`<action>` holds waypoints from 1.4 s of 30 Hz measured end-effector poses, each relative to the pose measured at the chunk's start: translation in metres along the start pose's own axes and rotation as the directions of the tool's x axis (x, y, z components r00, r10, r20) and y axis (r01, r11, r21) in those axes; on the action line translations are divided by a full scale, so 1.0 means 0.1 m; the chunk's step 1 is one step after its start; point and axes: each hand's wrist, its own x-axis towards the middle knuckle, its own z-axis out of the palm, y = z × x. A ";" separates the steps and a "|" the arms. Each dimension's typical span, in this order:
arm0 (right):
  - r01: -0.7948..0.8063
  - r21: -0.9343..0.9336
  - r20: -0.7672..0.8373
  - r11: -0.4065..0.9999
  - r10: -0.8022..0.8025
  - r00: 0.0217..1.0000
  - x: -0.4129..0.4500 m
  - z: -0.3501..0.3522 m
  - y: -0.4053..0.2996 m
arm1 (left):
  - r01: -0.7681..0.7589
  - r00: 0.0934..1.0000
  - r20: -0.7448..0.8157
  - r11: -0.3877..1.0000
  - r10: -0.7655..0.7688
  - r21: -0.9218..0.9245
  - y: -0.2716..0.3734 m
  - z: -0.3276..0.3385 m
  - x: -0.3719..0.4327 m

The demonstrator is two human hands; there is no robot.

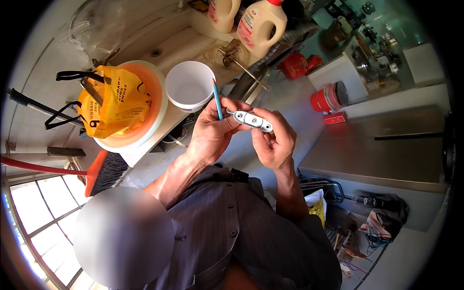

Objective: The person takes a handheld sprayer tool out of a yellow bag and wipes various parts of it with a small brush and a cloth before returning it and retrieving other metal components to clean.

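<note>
A small oblong metal plate [253, 121] with rounded ends and round holes is held up between both hands in front of the body. My left hand [217, 127] pinches its left end between thumb and fingers, and a light blue pencil [217, 99] stands up from the same hand, tip upward. The fingers and thumb of my right hand [277, 139] grip the plate's right end. Something small and brass-coloured shows partly behind that end; the rest of it is hidden. Beyond my left hand stands a white plastic bucket [190, 85].
A yellow bag [119, 98] lies in a round basin [159, 108] at the left, beside a sink [174, 36]. Cream detergent jugs [259, 27] stand beyond. A metal rod [250, 72] juts past the counter edge. A broom [98, 174] is at the lower left, a red bucket [322, 99] at the right.
</note>
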 end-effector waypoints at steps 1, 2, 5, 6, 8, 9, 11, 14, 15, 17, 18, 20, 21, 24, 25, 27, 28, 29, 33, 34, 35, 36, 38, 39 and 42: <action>0.008 0.023 -0.020 1.000 -0.007 1.000 0.02 0.05 -0.01 | 0.006 1.000 -0.004 1.000 -0.006 0.005 0.05 -0.01 0.00; 0.010 0.022 -0.020 1.000 -0.010 1.000 0.04 0.09 -0.02 | -0.002 1.000 -0.012 1.000 0.003 0.013 0.09 -0.04 -0.01; -0.006 0.023 -0.029 1.000 0.006 1.000 0.09 0.23 -0.07 | -0.009 1.000 0.009 1.000 0.009 0.023 0.23 -0.10 -0.01; -0.021 0.026 -0.034 0.999 0.022 0.999 0.10 0.26 -0.09 | -0.009 1.000 0.009 1.000 0.009 0.023 0.26 -0.13 -0.01; -0.037 0.029 -0.038 0.999 0.038 0.999 0.13 0.33 -0.11 | 0.004 1.000 -0.006 1.000 -0.004 0.021 0.32 -0.17 -0.01; -0.040 0.022 -0.033 0.999 0.041 0.999 0.15 0.35 -0.12 | 0.004 1.000 -0.006 1.000 -0.004 0.022 0.35 -0.18 -0.01; -0.044 0.016 -0.029 0.999 0.045 0.999 0.19 0.41 -0.11 | 0.009 1.000 0.002 1.000 -0.009 0.026 0.41 -0.20 0.00; 0.061 -0.028 -0.054 0.998 -0.063 0.997 0.25 0.48 -0.09 | 0.002 1.000 0.027 0.999 -0.003 0.050 0.48 -0.22 0.03; 0.033 -0.067 -0.056 0.997 -0.037 0.998 0.26 0.47 -0.11 | 0.000 1.000 0.030 0.999 -0.002 0.051 0.50 -0.23 0.04; 0.008 -0.105 -0.060 0.994 -0.014 0.998 0.29 0.48 -0.08 | -0.016 0.999 -0.024 0.972 0.022 0.236 0.52 -0.26 0.05; -0.007 -0.134 -0.078 0.991 -0.004 0.997 0.27 0.50 -0.03 | -0.017 0.999 -0.023 0.972 0.023 0.236 0.53 -0.25 0.05; -0.074 -0.143 -0.096 0.987 0.060 0.994 0.27 0.52 -0.01 | -0.017 0.997 -0.071 0.951 0.041 0.307 0.57 -0.22 0.05; -0.071 -0.144 -0.095 0.987 0.058 0.994 0.26 0.52 0.01 | -0.016 0.994 -0.094 0.940 0.051 0.341 0.58 -0.20 0.05; -0.167 -0.006 -0.122 0.986 0.165 0.979 0.23 0.53 0.08 | 0.011 0.990 -0.133 0.914 0.047 0.404 0.62 -0.11 0.05; -0.166 -0.005 -0.118 0.986 0.165 0.979 0.20 0.53 0.12 | 0.010 0.990 -0.136 0.915 0.049 0.404 0.64 -0.11 0.05; -0.337 0.213 -0.051 0.917 0.354 0.934 0.16 0.52 0.19 | 0.099 0.992 -0.116 0.889 -0.052 0.447 0.67 -0.12 0.07; -0.336 0.214 -0.048 0.917 0.353 0.934 0.16 0.53 0.20 | 0.087 0.991 -0.128 0.890 -0.033 0.448 0.65 -0.11 0.07; -0.348 0.307 -0.022 0.886 0.373 0.928 0.19 0.55 0.17 | 0.085 0.991 -0.129 0.890 -0.030 0.447 0.65 -0.13 0.08; -0.371 0.426 0.005 0.825 0.408 0.913 0.20 0.59 0.14 | 0.110 0.985 -0.165 0.910 -0.047 0.399 0.62 -0.15 0.08; -0.372 0.427 0.007 0.824 0.409 0.913 0.20 0.60 0.15 | 0.101 0.985 -0.166 0.913 -0.038 0.395 0.62 -0.15 0.08; -0.391 0.455 0.012 0.800 0.433 0.901 0.20 0.61 0.17 | 0.101 0.985 -0.168 0.913 -0.037 0.395 0.61 -0.16 0.08; -0.408 0.483 0.018 0.775 0.457 0.889 0.19 0.62 0.19 | 0.060 0.989 -0.146 0.838 0.024 0.542 0.60 -0.18 0.09; -0.424 0.479 0.021 0.769 0.473 0.881 0.16 0.65 0.21 | 0.000 0.981 -0.124 0.643 0.148 0.766 0.59 -0.16 0.08; -0.440 0.472 0.018 0.764 0.491 0.871 0.15 0.66 0.21 | -0.001 0.981 -0.124 0.644 0.148 0.765 0.58 -0.16 0.07; -0.459 0.482 0.012 0.747 0.517 0.856 0.13 0.67 0.23 | -0.283 0.878 0.240 0.045 0.415 0.958 0.55 -0.15 0.09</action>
